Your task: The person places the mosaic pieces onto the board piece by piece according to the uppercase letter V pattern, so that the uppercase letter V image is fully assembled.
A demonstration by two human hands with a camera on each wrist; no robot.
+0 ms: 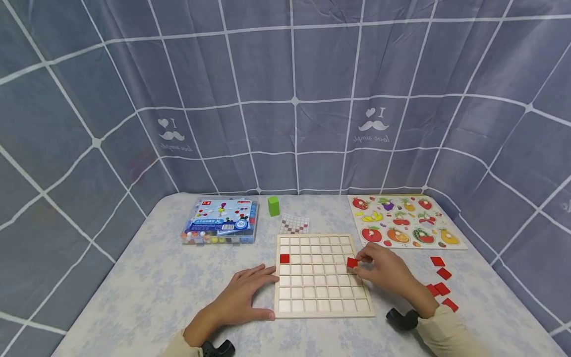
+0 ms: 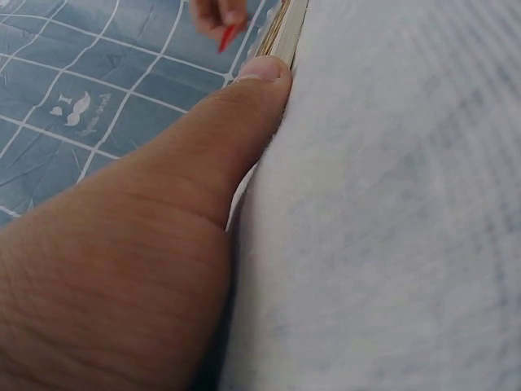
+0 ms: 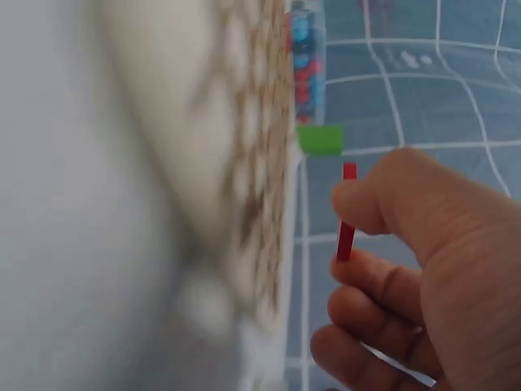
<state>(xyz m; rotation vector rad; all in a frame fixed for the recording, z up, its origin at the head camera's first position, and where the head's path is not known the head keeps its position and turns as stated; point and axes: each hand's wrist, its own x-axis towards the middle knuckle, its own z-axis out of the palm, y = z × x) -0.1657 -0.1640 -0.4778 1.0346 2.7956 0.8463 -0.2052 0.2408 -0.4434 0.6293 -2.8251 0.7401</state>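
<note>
Blue curtain (image 3: 456, 114) backs a thin, square red tile (image 3: 346, 243).

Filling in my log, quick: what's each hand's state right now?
Left hand: open, touching the grid board's left edge.
Right hand: closed, pinching a red tile.

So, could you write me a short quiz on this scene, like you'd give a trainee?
1. True or false: the block stands on the board.
2. Not counting the tile that the right hand pinches, how many tiles lie on the board: A) one, B) three, C) five?
3. Which part of the board does the left hand touch?

Key:
1. False; it stands beyond the board.
2. A: one tile.
3. Its left edge.
</note>
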